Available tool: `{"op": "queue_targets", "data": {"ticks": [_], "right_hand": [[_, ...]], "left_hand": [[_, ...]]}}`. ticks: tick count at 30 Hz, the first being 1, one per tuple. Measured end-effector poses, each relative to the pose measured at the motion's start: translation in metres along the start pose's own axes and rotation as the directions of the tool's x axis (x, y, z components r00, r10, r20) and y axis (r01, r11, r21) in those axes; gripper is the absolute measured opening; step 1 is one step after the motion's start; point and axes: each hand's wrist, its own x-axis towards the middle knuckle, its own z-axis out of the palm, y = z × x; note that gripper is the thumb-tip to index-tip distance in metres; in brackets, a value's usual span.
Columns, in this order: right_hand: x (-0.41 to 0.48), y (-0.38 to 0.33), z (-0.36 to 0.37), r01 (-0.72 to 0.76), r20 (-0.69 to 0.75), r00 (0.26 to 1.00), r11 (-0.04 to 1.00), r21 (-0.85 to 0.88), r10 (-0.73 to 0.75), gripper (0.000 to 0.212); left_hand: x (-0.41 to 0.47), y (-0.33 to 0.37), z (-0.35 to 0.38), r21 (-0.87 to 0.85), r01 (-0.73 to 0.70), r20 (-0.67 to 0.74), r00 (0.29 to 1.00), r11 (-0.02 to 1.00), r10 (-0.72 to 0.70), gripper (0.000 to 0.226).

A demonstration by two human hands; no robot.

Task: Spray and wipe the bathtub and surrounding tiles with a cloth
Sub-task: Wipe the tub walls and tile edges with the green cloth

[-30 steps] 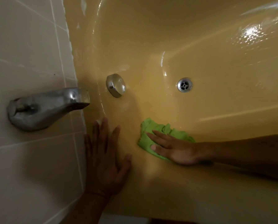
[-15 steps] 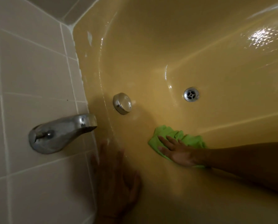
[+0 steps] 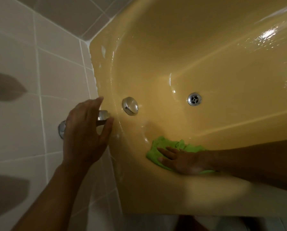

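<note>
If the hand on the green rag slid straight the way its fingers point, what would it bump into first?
The right hand would likely meet the bathtub's rim just below the left hand; only bare wall lies between.

Glossy enamel bathtub [image 3: 206, 55], shiny metal drain [image 3: 194, 99], soft cloth [image 3: 162, 145].

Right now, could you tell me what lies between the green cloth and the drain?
Between cloth and drain, only bare wet tub enamel, per the head view.
</note>
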Motion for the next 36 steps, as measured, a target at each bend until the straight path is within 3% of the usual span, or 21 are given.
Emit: {"op": "queue_targets", "data": {"ticks": [2,6,8,11,12,13,15,17,21,25,29,31,36], "right_hand": [[0.001,0.005,0.0,-0.039,-0.003,0.999,0.999,0.031,0.039,0.058],[0.017,0.021,0.0,-0.044,0.025,0.999,0.999,0.029,0.043,0.089],[0.025,0.031,0.0,-0.08,-0.025,0.996,0.994,0.075,0.082,0.072],[0.046,0.046,0.003,-0.065,-0.05,0.997,0.997,0.034,0.067,0.101],[0.054,0.049,0.003,-0.103,-0.058,0.992,0.99,0.101,0.109,0.11],[0.064,0.053,0.003,-0.16,-0.089,0.979,0.966,0.201,0.181,0.106],[0.081,0.053,-0.002,-0.244,-0.124,0.945,0.904,0.352,0.303,0.077],[0.096,0.048,-0.011,-0.245,-0.179,0.92,0.869,0.431,0.348,0.068],[0.123,0.023,-0.031,-0.094,-0.306,0.9,0.824,0.559,0.311,0.066],[0.119,-0.012,-0.034,0.048,-0.41,0.889,0.847,0.529,0.206,0.063],[0.072,-0.01,-0.012,0.079,-0.28,0.96,0.94,0.333,0.019,0.063],[0.045,0.008,-0.001,0.054,-0.169,0.986,0.963,0.266,-0.008,0.064],[0.023,0.065,0.0,-0.154,0.019,0.988,0.969,0.195,0.153,0.089]], "left_hand": [[0.014,-0.002,-0.006,0.059,-0.038,0.084,0.996,0.998,0.033,0.046],[0.034,0.001,-0.008,0.102,-0.071,0.156,0.986,0.992,0.055,0.039],[0.036,0.004,-0.008,0.131,-0.066,0.15,0.988,0.989,0.046,0.039],[0.036,0.003,-0.008,0.162,-0.085,0.16,0.985,0.983,0.058,0.042],[0.036,0.001,-0.008,0.154,-0.105,0.182,0.98,0.982,0.076,0.041],[0.037,-0.001,-0.008,0.144,-0.118,0.204,0.975,0.982,0.087,0.04],[0.039,-0.001,-0.008,0.14,-0.111,0.214,0.974,0.984,0.08,0.037],[0.039,0.0,-0.007,0.162,-0.101,0.208,0.976,0.982,0.066,0.034],[0.041,-0.001,-0.004,0.186,-0.138,0.193,0.976,0.973,0.101,0.029],[0.04,-0.004,-0.004,0.181,-0.142,0.241,0.966,0.973,0.097,0.028],[0.043,-0.005,-0.007,0.159,-0.128,0.288,0.954,0.979,0.078,0.035],[0.046,-0.004,-0.01,0.144,-0.141,0.312,0.946,0.979,0.09,0.038],[0.048,-0.004,-0.012,0.141,-0.193,0.325,0.936,0.971,0.139,0.037]]}}
